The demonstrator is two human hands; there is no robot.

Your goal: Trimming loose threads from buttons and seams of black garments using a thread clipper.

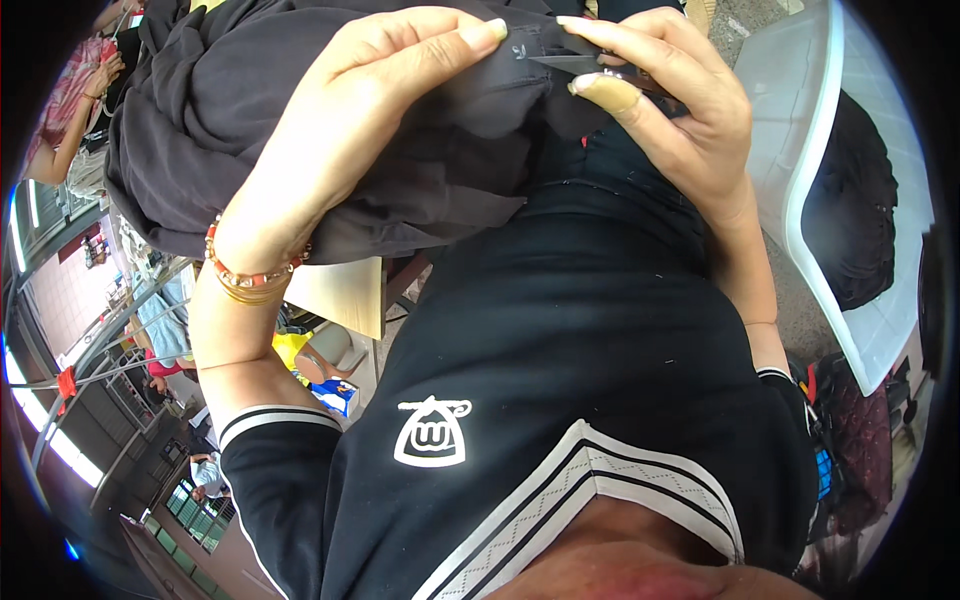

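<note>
A large dark grey garment [220, 140] lies bunched across my lap at the top of the head view. My left hand [385, 80] pinches its edge between thumb and fingers, close to a small dark patch with a pale mark [520, 51]. From the other side, my right hand [695, 110] closes around small metal thread snips [566, 64], mostly hidden by the fingers. Their pointed blade tips face left, right at the cloth edge; I cannot tell whether they touch it. Tan tape [612, 93] wraps my right thumb.
To the right stands a white plastic bin [797, 215] with dark cloth [850, 210] inside. A pale wooden board [345, 293] juts out below my left forearm. Another person's arm [75, 125] shows at the far left, near metal rails [105, 335].
</note>
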